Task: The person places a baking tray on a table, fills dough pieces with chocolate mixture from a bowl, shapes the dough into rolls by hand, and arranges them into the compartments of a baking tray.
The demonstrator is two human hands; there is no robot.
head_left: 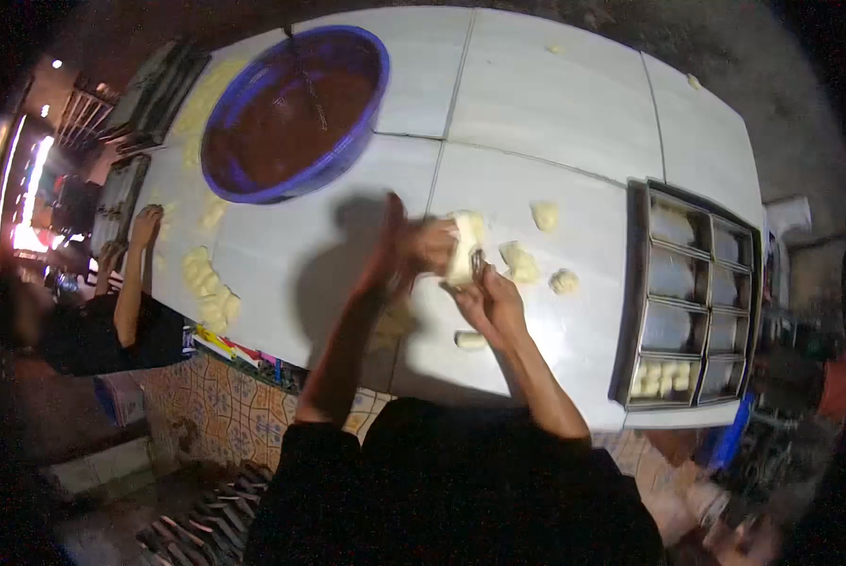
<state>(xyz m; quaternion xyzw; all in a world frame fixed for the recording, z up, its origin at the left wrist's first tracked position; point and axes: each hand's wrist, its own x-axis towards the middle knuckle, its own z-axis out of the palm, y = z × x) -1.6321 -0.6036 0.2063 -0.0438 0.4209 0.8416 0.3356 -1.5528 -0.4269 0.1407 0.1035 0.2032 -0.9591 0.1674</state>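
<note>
In front of me, above the white tabletop, my left hand (421, 247) has its fingers round a pale piece of dough (466, 231), its thumb sticking up. My right hand (495, 304) meets the dough from the right, closed on a small dark metal tool (478, 261) pressed against it. The tool's exact kind is hidden by the fingers. Just right of the hands lie loose dough pieces: a flat one (519, 262), a lump (545, 215) and a small ball (564, 281). Below them sits another small dough piece (470, 340).
A purple basin (381, 75) with brown filling stands at the upper left. At right is a metal tray of divided tins (638, 283), one compartment holding dough pieces (663, 378). More dough (209, 288) lies at the left edge, near another person's hand (147, 226).
</note>
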